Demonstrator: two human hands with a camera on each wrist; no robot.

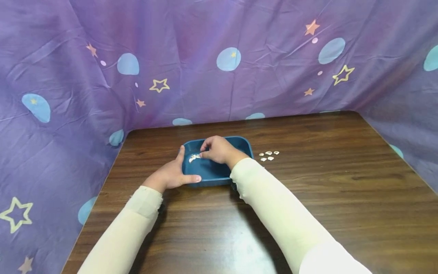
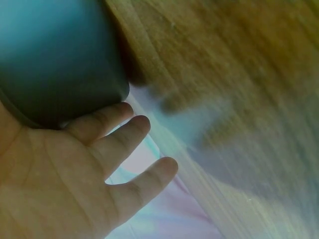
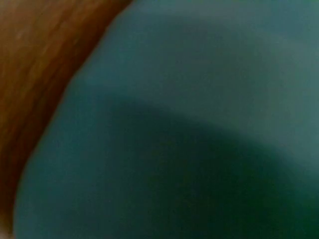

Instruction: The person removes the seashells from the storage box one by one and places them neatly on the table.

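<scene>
A blue rectangular dish [image 1: 219, 173] sits on the wooden table [image 1: 308, 198]. My left hand [image 1: 179, 170] braces its near left corner, thumb straight along the near wall and forefinger up the left wall. In the left wrist view the left hand's [image 2: 99, 164] other fingers lie straight beside the dish [image 2: 55, 59]. My right hand [image 1: 209, 152] reaches into the dish with curled fingers and pinches a small white piece [image 1: 194, 157] lying with a few others. The right wrist view shows only the blurred dish [image 3: 199, 124] and a strip of table [image 3: 35, 64].
Several small white pieces [image 1: 269, 155] lie on the table just right of the dish. A purple cloth with stars and blue dots [image 1: 219, 68] walls in the back and both sides. The table's left edge meets the cloth [image 1: 99, 190].
</scene>
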